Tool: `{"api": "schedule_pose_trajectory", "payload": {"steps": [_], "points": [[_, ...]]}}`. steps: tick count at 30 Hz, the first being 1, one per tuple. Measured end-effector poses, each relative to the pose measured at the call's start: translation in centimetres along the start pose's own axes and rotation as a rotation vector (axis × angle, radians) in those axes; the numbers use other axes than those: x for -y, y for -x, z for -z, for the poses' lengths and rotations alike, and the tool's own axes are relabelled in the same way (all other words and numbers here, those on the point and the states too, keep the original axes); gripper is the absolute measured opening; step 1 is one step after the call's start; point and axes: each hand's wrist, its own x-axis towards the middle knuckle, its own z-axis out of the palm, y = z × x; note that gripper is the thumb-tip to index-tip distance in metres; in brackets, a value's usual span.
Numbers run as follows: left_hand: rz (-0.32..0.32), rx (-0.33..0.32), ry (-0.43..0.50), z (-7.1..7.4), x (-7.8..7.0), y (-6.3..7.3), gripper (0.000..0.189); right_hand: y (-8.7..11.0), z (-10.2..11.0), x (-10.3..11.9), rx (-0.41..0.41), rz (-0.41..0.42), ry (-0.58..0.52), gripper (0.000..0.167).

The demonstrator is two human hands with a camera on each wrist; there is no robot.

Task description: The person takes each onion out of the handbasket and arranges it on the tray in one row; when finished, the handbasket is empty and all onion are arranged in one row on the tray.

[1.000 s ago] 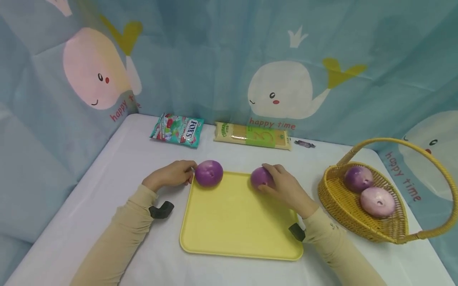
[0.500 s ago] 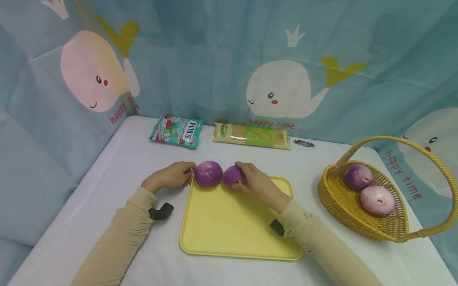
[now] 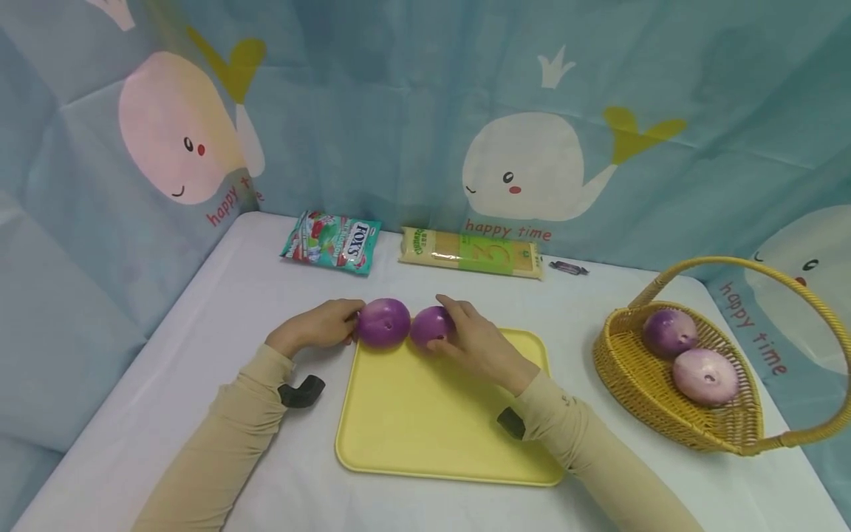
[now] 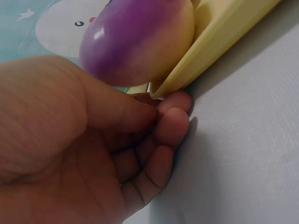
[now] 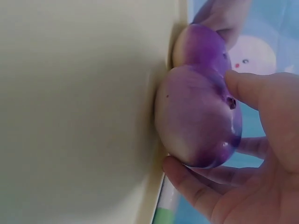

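My left hand (image 3: 326, 323) is at the far left corner of a yellow tray (image 3: 445, 414); its thumb and curled fingertips meet at the rim in the left wrist view. Just above them, a purple-and-white onion (image 4: 140, 39) sits over that corner. A second onion (image 5: 196, 116) lies against the first along the tray's far edge. My right hand (image 3: 484, 343) holds this second onion from the right. Its thumb is on the top near the stem stub, with the other fingers around the far side, partly hidden in the head view.
On the right, a wicker basket (image 3: 625, 380) with a tall handle holds two more onions, one purple (image 3: 670, 332) and one paler (image 3: 705, 377). Along the back lie a teal FOX'S candy bag (image 3: 332, 242), a noodle packet (image 3: 472, 253) and a small wrapped candy (image 3: 569, 267). A whale-print curtain (image 3: 372, 111) stands behind.
My right hand has carried its onion left across the tray until it sits against the first one. That first onion has shifted slightly left. My left hand has stayed at the corner.
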Motion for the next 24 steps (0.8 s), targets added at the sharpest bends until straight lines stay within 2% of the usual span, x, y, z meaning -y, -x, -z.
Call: {"api": "schedule_pose_trajectory", "payload": {"steps": [9, 13, 15, 18, 22, 24], "points": [[0.016, 0.001, 0.015, -0.1, 0.2, 0.2, 0.019, 0.4, 0.3, -0.4, 0.013, -0.003, 0.011, 0.078], [0.015, 0.004, 0.023, -0.2, 0.2, 0.3, 0.02, 1.2, 1.5, -1.3, -0.016, 0.003, 0.028, 0.073], [0.011, 0.006, 0.016, -0.2, 0.2, 0.2, 0.019, 2.1, 3.0, -2.3, -0.044, -0.022, 0.025, 0.069], [0.002, 0.006, -0.003, 0.0, -0.1, 0.1, 0.019, 4.4, 6.4, -4.4, -0.131, -0.081, 0.045, 0.062], [-0.002, 0.003, -0.017, 0.2, -0.3, -0.1, 0.02, 8.7, 11.4, -7.8, -0.26, -0.246, 0.155, 0.055], [0.0, 0.003, -0.015, 0.3, -0.3, -0.1, 0.021, 11.0, 13.4, -9.7, -0.291, -0.355, 0.205, 0.054]]}}
